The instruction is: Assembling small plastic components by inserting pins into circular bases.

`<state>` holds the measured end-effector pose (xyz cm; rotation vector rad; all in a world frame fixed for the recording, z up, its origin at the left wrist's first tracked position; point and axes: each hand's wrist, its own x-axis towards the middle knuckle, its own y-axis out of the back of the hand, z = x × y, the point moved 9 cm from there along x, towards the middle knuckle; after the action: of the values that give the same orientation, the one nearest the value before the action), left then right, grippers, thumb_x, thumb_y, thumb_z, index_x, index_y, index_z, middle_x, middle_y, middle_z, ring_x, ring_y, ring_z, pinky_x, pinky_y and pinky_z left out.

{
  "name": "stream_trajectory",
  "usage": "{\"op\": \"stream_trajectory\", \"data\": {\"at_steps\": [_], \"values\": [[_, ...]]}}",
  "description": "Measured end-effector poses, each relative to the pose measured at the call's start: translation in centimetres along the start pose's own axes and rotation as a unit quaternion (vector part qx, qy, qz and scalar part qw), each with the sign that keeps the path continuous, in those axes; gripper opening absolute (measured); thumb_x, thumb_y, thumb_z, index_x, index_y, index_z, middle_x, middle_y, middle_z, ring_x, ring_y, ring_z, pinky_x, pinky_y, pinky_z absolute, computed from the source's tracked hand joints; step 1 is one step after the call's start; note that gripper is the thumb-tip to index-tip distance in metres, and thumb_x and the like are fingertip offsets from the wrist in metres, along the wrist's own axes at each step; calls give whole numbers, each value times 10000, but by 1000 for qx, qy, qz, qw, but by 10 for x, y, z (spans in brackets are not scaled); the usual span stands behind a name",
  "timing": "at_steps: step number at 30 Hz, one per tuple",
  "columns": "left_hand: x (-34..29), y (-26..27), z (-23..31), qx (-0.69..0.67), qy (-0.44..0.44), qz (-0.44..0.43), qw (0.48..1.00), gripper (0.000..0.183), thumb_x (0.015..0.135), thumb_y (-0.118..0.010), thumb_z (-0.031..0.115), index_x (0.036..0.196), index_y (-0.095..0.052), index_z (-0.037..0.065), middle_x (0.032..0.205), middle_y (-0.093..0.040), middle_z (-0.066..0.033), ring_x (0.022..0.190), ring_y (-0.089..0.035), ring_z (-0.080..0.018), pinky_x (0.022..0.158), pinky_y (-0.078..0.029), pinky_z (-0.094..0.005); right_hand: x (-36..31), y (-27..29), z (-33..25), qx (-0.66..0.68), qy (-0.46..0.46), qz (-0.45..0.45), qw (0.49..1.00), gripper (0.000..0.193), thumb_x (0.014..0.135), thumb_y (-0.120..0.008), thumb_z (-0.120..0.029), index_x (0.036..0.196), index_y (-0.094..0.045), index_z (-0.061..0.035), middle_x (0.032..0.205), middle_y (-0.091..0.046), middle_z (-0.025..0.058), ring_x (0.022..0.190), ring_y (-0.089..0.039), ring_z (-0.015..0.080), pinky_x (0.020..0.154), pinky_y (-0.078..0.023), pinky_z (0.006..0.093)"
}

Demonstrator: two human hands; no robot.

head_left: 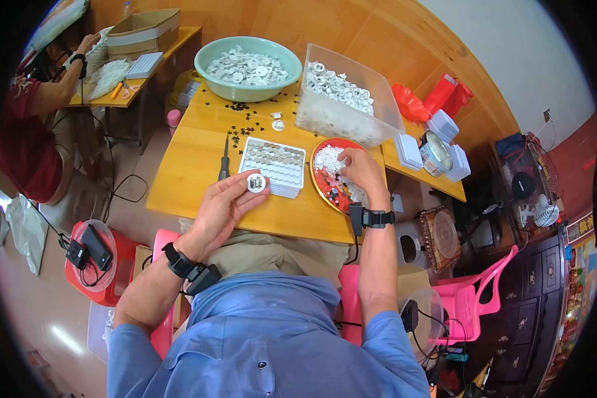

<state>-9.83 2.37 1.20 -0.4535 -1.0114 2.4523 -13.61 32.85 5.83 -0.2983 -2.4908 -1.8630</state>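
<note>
My left hand [229, 199] holds a small round white plastic housing [256, 182] between thumb and fingers, its open face with dark and metallic parts turned up. Over a round red tray [319, 178] with a yellow rim, my right hand [365, 174] reaches down with its fingertips together among small white pieces [328, 159]. Whatever those fingertips hold is too small to make out. Between the hands lies a stack of white compartment trays [286, 177], the top one partly filled with round metallic discs. A dark-handled screwdriver [225, 162] rests left of the trays.
Behind stand a green basin [212, 81] and a clear plastic bin [378, 126], both holding many white parts. Small black pieces [245, 126] lie scattered on the wooden table [179, 176]. A tin [436, 154] stands at right. Another person [36, 126] works at the left table.
</note>
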Motion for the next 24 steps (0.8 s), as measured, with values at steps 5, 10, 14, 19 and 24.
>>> {"op": "stream_trajectory", "data": {"at_steps": [5, 10, 14, 19, 24], "values": [[0, 5, -1, -34, 0, 10, 999, 358, 1043, -443, 115, 1335, -478, -89, 1275, -599, -233, 1164, -625, -264, 1005, -529, -322, 6, -3, 7, 26, 4, -9, 1000, 192, 723, -728, -161, 883, -741, -56, 830, -705, 158, 836, -682, 339, 749, -519, 437], [5, 1, -7, -73, 20, -19, 997, 371, 1044, -439, 109, 1357, -449, -92, 1281, -591, -238, 1163, -625, -262, 1005, -530, -323, 5, 8, 18, 95, -50, -10, 994, 177, 766, -699, -166, 873, -747, -34, 826, -701, 205, 806, -687, 357, 748, -524, 434], [5, 2, -7, -80, 22, -17, 996, 360, 1043, -456, 117, 1340, -479, -85, 1266, -606, -227, 1147, -634, -260, 1003, -532, -321, 5, 16, 17, 114, -42, 66, 990, 195, 777, -691, -163, 913, -743, -32, 839, -702, 219, 806, -688, 363, 741, -523, 428], [3, 3, -6, -84, 19, -19, 996, 356, 1041, -465, 118, 1335, -488, -81, 1263, -610, -224, 1143, -637, -261, 1001, -534, -323, 3, 28, -1, 41, -33, 80, 995, 184, 764, -731, -139, 879, -720, 4, 780, -695, 193, 759, -684, 343, 699, -518, 395], [4, 4, -6, -81, 19, -20, 996, 352, 1039, -467, 114, 1331, -492, -81, 1263, -610, -227, 1138, -640, -261, 1000, -535, -325, 3, 12, 11, 138, -108, -8, 984, 152, 770, -735, -106, 848, -706, 21, 694, -675, 131, 605, -667, 208, 594, -500, 334]]}}
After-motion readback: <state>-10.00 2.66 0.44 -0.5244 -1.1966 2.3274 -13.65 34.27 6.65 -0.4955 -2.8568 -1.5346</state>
